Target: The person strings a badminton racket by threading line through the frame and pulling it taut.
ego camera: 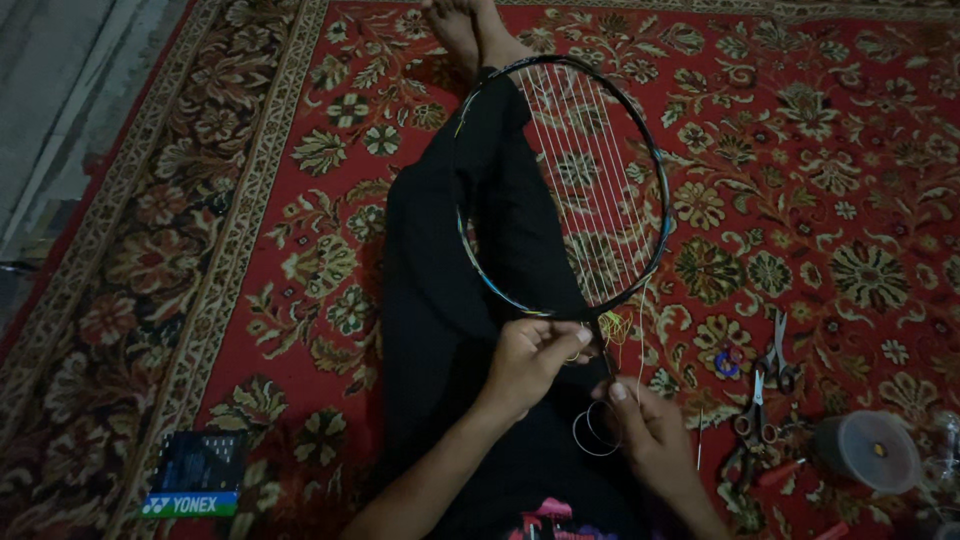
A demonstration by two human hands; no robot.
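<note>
Head view: our left hand (528,355) pinches the thin pale string (597,428) at the throat of the dark oval racket frame (560,185), centre frame, propped on black-trousered legs (440,280) so it stays steady. Right hand (650,425) closed on the looped string below, probably for tension. Scissors (775,355) and round clear plastic tub (868,450) lower right on the red patterned carpet (820,150).

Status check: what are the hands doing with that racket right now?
Left hand pinching string at the racket throat. Right hand holding the loose string loop below. Scissors aside on the carpet, nothing blocking.
</note>
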